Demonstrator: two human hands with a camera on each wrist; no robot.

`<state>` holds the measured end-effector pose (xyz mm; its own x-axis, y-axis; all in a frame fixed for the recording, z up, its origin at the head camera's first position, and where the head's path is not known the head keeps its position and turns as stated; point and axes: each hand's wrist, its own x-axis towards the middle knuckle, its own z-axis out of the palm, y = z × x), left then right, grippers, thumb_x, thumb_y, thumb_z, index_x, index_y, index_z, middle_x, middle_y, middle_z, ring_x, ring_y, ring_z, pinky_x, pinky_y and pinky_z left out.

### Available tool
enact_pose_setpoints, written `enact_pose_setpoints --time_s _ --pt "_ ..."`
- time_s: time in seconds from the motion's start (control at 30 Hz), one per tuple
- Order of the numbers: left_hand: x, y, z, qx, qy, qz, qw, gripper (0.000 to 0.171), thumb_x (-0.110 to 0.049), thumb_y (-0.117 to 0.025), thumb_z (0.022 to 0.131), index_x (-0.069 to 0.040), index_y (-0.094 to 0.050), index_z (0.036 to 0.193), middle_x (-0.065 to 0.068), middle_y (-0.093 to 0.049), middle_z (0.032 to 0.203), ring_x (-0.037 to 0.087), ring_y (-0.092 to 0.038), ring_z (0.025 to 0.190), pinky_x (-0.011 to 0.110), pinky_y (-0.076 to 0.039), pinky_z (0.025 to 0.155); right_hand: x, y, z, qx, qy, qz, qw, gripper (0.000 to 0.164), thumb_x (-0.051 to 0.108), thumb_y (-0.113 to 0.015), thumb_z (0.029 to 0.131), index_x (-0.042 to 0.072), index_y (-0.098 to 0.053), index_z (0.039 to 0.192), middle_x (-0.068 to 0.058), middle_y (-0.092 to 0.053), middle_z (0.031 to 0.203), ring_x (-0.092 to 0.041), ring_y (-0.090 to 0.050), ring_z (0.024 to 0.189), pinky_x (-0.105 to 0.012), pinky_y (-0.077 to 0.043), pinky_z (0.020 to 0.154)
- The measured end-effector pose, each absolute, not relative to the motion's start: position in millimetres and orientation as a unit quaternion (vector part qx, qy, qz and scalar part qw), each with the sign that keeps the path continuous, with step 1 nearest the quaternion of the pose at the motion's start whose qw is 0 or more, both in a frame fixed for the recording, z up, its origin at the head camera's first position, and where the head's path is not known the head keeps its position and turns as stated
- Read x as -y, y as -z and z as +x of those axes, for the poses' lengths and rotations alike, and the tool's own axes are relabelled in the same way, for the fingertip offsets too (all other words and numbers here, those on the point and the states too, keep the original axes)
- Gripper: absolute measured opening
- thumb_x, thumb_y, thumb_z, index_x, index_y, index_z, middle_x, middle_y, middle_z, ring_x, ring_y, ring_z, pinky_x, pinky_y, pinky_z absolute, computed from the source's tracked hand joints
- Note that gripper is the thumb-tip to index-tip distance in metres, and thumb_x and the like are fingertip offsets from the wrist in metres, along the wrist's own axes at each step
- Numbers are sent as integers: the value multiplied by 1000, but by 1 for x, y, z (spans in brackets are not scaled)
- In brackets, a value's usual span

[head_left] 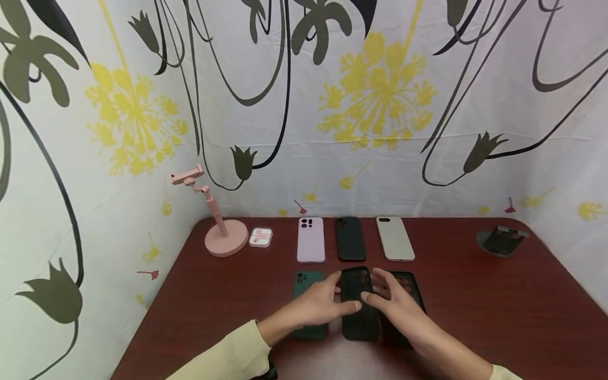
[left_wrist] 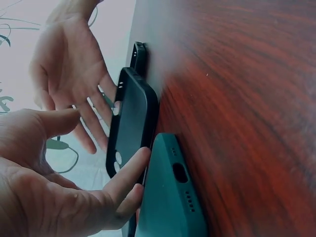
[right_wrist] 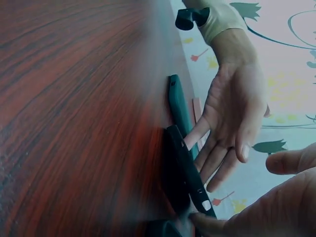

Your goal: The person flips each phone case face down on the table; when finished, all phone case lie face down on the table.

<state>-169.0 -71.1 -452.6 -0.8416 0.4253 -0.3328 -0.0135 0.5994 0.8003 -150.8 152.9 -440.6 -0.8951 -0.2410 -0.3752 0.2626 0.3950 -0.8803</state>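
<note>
A black phone case (head_left: 359, 324) lies between my two hands, its hollow side facing up. My left hand (head_left: 317, 303) is at its left edge, fingers extended against the side and thumb over the hollow. On the opposite side is my right hand (head_left: 401, 309), with fairly straight fingers near the edge. In the left wrist view, the black case (left_wrist: 133, 118) shows a raised rim and cutouts, and neither thumb pinches it. Under my left hand lies a green phone case (head_left: 307, 278). A second dark case (head_left: 414, 287) is partly hidden by my right hand.
Behind stand out a lilac case (head_left: 311, 245), a dark case (head_left: 350, 243) and a pale grey case (head_left: 396, 243) in a row. A pink phone stand (head_left: 226, 240) and small white box (head_left: 260, 237) are at left; a dark stand (head_left: 503, 241) is at far right.
</note>
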Motion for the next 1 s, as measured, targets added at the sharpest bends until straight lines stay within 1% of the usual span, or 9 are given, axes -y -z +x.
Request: enact_pose_setpoints --time_s 0.1,0.2,0.37,0.5,0.6,0.73,0.87,1.0 --pt "71 452 -169 -854 -441 111 255 93 -55 -70 98 -10 -29 167 16 -62 150 32 -66 132 54 -58 105 -153 437 -150 -784 578 10 225 82 40 -58 109 9 -11 168 -24 -17 174 -51 -28 157 -63 -45 118" --pt "70 452 -169 -852 -445 110 254 91 -55 -72 97 -12 -31 167 14 -62 150 30 -65 134 54 -57 107 -154 434 -149 -766 604 19 221 80 39 -57 109 10 -12 168 -23 -19 174 -49 -30 157 -61 -48 117" --pt "68 452 -167 -845 -453 123 257 89 -52 -73 97 -12 -33 166 12 -58 155 27 -60 140 54 -54 112 -155 431 -146 -741 636 29 212 76 36 -56 110 11 -13 168 -22 -22 173 -47 -30 158 -56 -51 116" --pt "67 450 -166 -833 -473 130 255 88 -48 -73 98 -10 -32 166 13 -53 159 29 -58 143 54 -54 113 -152 428 -144 -726 658 27 200 71 44 -49 112 11 -17 166 -22 -29 170 -44 -36 156 -53 -52 116" --pt "66 449 -166 -831 -477 134 253 88 -48 -73 99 -8 -32 165 14 -52 160 29 -58 143 53 -54 112 -149 427 -142 -716 670 32 191 68 49 -44 113 11 -21 165 -21 -36 166 -41 -41 153 -51 -53 116" --pt "66 449 -166 -832 -473 133 257 87 -49 -70 100 -6 -31 165 14 -52 160 29 -58 143 53 -54 113 -143 427 -139 -710 678 35 187 65 47 -43 114 9 -25 163 -20 -40 161 -38 -44 150 -48 -55 114" --pt "66 448 -165 -832 -473 126 262 87 -49 -69 101 -6 -30 166 14 -50 162 29 -57 144 54 -54 113 -140 428 -138 -705 684 43 182 60 46 -43 114 11 -30 161 -18 -42 159 -36 -46 149 -46 -57 112" --pt "67 449 -165 -828 -483 128 254 84 -45 -70 101 -8 -32 165 14 -48 163 30 -57 144 54 -53 114 -138 432 -139 -701 689 40 180 61 45 -43 114 10 -28 162 -20 -41 159 -38 -46 149 -46 -57 111"
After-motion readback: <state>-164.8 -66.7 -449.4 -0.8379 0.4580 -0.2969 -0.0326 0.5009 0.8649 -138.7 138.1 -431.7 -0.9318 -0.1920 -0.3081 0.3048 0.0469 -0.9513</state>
